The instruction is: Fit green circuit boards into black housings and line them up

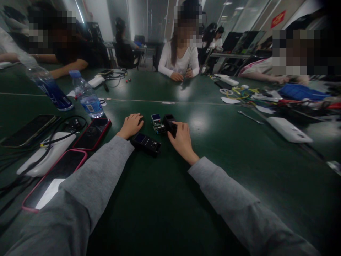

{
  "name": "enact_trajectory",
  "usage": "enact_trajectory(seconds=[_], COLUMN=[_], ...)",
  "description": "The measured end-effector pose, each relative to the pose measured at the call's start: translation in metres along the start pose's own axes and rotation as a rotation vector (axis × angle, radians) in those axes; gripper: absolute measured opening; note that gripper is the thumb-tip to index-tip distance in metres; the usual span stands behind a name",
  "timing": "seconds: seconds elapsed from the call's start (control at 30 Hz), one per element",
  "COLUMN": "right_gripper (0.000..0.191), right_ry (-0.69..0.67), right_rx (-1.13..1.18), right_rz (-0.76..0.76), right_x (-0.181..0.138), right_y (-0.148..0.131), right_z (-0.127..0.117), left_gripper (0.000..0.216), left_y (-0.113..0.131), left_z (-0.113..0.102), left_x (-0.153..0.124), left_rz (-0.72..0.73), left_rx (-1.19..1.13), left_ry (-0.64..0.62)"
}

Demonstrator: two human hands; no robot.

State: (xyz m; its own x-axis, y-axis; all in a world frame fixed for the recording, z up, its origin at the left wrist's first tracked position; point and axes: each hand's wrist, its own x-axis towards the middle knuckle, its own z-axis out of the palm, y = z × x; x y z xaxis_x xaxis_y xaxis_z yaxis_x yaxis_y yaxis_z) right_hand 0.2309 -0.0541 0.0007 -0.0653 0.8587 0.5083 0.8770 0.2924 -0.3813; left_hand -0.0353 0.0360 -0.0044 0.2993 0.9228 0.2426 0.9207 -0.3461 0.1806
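Observation:
My left hand (131, 125) rests on the green table, fingers stretched forward and holding nothing. Just below it lies a black handheld device (146, 143) with a small dark screen, near my left wrist. My right hand (182, 139) has its thumb and fingers closed around a second black device (168, 120), also with a small screen. Touching or very near that device on its left is a bare circuit board (159, 128) with a little display (156, 117) at its far end. The underside of the held device is hidden by my fingers.
To the left are a red-edged phone (92, 133), a pink-cased phone (60, 174), a white power bank (45, 156), cables and a water bottle (89, 97). On the right lie a wrench (250, 117), a white power strip (289, 129) and tangled wires. Several people sit around the table.

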Motion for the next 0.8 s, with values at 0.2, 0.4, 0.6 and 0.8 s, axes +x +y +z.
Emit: enact_trajectory(seconds=[0.2, 0.4, 0.6, 0.8], right_gripper=[0.045, 0.045, 0.046, 0.044], right_ry=[0.018, 0.021, 0.017, 0.022], right_rx=[-0.016, -0.032, -0.03, -0.03], right_rz=[0.002, 0.011, 0.021, 0.015], right_x=[0.0007, 0.0017, 0.0021, 0.0013], right_y=[0.0016, 0.0003, -0.0024, -0.0018], right_z=[-0.0011, -0.0021, -0.0031, -0.0036], left_gripper=[0.047, 0.046, 0.046, 0.046], left_y=[-0.0002, -0.002, -0.0019, -0.0001], left_z=[-0.001, 0.002, 0.0013, -0.0006], left_x=[-0.0003, 0.001, 0.0011, -0.0005], left_rz=[0.006, 0.002, 0.004, 0.004], left_rx=[-0.009, -0.008, -0.011, -0.01], left_ry=[-0.009, -0.003, -0.005, 0.003])
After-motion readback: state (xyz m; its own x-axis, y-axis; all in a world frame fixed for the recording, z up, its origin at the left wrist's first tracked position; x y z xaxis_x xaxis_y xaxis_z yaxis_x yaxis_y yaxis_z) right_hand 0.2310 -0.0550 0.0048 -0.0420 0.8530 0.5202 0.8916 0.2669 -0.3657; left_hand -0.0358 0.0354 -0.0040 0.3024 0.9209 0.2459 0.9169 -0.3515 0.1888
